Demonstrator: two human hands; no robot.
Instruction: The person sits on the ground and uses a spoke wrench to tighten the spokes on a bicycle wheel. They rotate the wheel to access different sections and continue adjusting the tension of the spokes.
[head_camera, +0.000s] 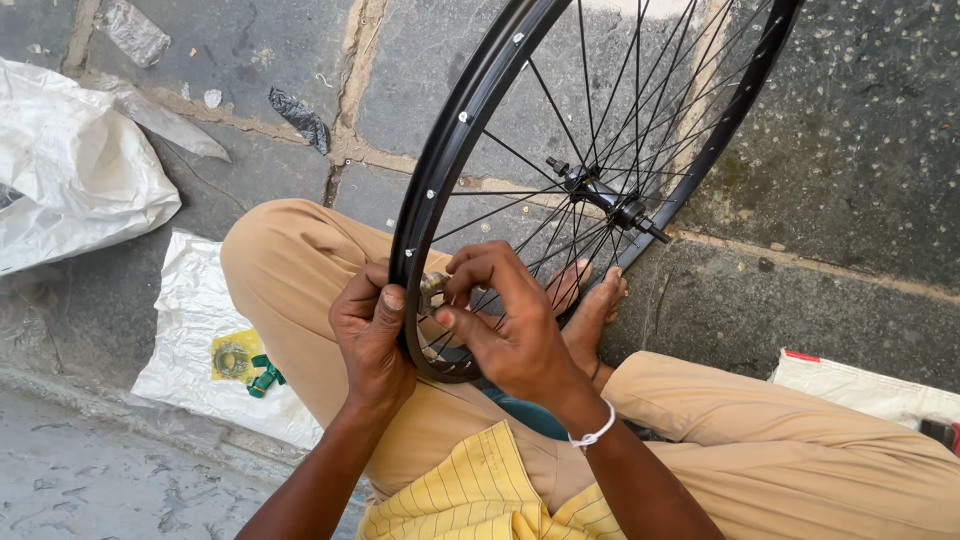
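One wheel (520, 130) stands upright on the person's lap, its black rim (447, 150) rising up and away from both hands. The left hand (372, 335) is closed around the lower part of the rim, thumb pressed on the outer face, fingers wrapped behind. Just to its right, touching the inner side of the same rim, the right hand (510, 320) is curled with fingertips pinched on a small metal part (434, 291) at the rim — what the part is I cannot tell. A white band (593, 432) circles the right wrist.

Above the right hand the thin spokes (560, 210) run to one hub (600, 192) with an axle end sticking out each side. One bare foot (592, 315) lies just beyond the right hand, behind the spokes.

Well to the left of the left hand, on the stone floor (850, 140), lies a white sheet (190, 330) carrying one yellow card with a ring-shaped part (232, 357) and one green piece (265, 375) beside it. Farther left, one crumpled white bag (70, 170). Far right of the right hand — a white sack edge (860, 385).
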